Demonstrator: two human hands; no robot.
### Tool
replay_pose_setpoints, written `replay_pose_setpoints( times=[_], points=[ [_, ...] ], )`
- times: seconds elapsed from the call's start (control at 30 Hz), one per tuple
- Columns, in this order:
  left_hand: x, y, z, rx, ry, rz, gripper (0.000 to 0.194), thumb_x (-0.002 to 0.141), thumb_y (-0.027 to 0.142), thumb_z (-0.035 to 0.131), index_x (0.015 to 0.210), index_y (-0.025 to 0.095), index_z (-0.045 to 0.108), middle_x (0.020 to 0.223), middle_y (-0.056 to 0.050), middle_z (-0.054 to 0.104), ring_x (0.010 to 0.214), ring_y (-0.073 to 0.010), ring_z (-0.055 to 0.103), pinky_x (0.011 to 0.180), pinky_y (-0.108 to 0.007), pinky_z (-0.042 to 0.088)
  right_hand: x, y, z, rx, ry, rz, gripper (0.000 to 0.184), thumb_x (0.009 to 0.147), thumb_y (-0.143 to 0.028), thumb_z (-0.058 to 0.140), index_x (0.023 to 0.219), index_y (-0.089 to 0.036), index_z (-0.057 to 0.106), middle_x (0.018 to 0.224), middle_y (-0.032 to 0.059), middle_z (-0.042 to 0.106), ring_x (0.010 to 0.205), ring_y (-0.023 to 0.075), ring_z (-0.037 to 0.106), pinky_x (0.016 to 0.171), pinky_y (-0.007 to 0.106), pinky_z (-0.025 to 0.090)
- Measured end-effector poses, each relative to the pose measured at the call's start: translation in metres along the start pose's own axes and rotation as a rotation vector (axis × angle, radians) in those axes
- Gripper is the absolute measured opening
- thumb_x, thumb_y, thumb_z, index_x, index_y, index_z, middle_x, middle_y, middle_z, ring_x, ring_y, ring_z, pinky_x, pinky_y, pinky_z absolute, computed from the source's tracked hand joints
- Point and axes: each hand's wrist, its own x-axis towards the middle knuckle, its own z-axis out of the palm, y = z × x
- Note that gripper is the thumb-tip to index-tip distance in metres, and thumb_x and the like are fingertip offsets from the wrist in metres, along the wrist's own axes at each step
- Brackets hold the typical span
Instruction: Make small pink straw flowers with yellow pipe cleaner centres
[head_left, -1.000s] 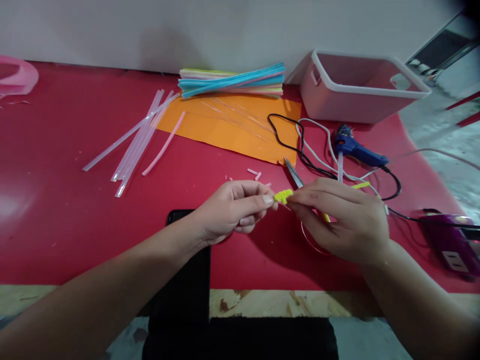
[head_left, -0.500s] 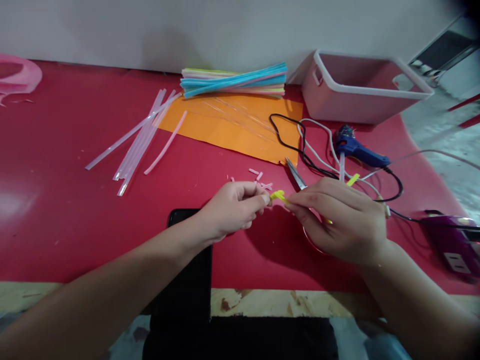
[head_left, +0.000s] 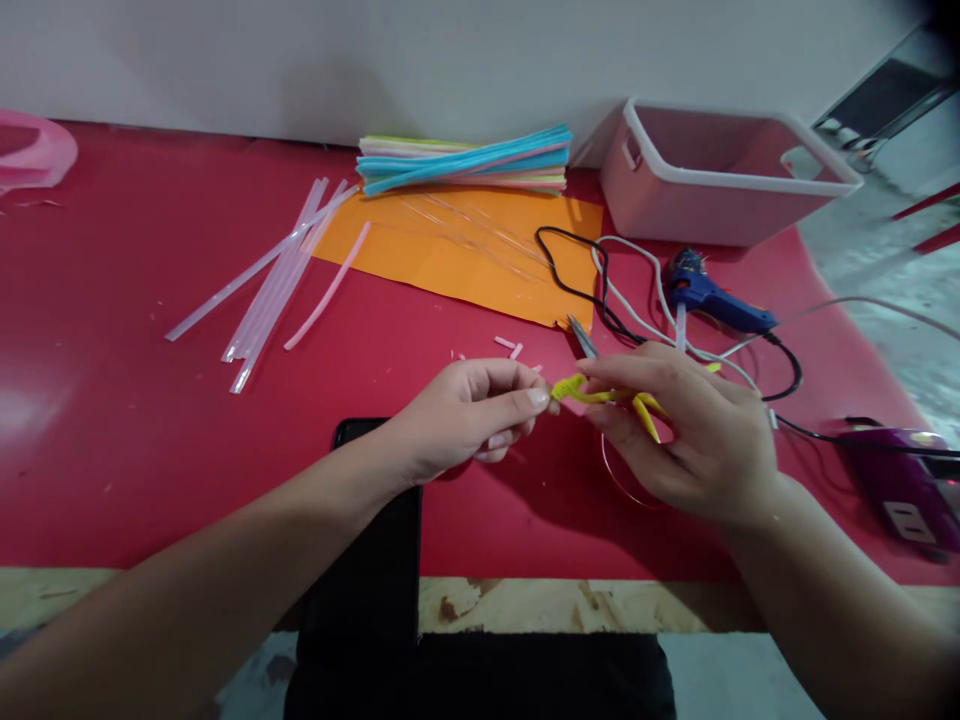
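Note:
My left hand [head_left: 495, 410] is closed, pinching the coiled end of a yellow pipe cleaner [head_left: 568, 387] between thumb and forefinger. From the coil the stem runs into my right hand [head_left: 682, 430], whose thumb and forefinger are slightly parted around it. Bent yellow lengths show inside that palm, and a bit of yellow sticks out beyond the knuckles. The blades of a pair of scissors [head_left: 581, 337] point out from under the right hand; the handles are mostly hidden. A thin reddish ring [head_left: 622, 483] lies partly under the same hand.
Pink offcuts [head_left: 510, 346] lie ahead of my hands. Behind are clear glue sticks [head_left: 274, 280], orange paper [head_left: 450, 250] and bundled pipe cleaners [head_left: 465, 163]. To the right are a glue gun [head_left: 720, 300], cords, a pink bin [head_left: 675, 205] and a purple power strip [head_left: 900, 485]. A black phone [head_left: 367, 560] sits near the edge.
The right thumb and forefinger have parted from their pinch, so more of the yellow stem shows between them. The left hand keeps its hold on the coil.

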Motion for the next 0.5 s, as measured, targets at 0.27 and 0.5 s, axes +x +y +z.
replay_pose_setpoints(
  times=[0.27,0.5],
  points=[
    [-0.003,-0.006,0.003,0.364,0.066,0.099,0.011,0.093,0.025,0.049,0.090,0.017,0.056,0.053,0.008,0.046,0.041,-0.0048,0.040,0.042,-0.016,0.034,-0.001,-0.002,0.002,-0.048,-0.020,0.009,0.016,0.086,-0.011,0.062,0.102,-0.014,0.065,0.081,0.0066,0.068,0.071,0.0142,0.064,0.064,0.024,0.050],
    [-0.007,-0.014,0.003,1.004,0.106,0.568,0.025,0.097,0.031,0.045,0.085,0.014,0.058,0.074,-0.001,0.054,0.069,-0.0109,0.050,0.064,-0.023,0.040,-0.003,-0.005,0.008,-0.040,-0.020,0.008,0.020,0.085,-0.009,0.062,0.104,-0.014,0.065,0.079,0.0057,0.067,0.069,0.0148,0.060,0.065,0.026,0.050]
  ],
)
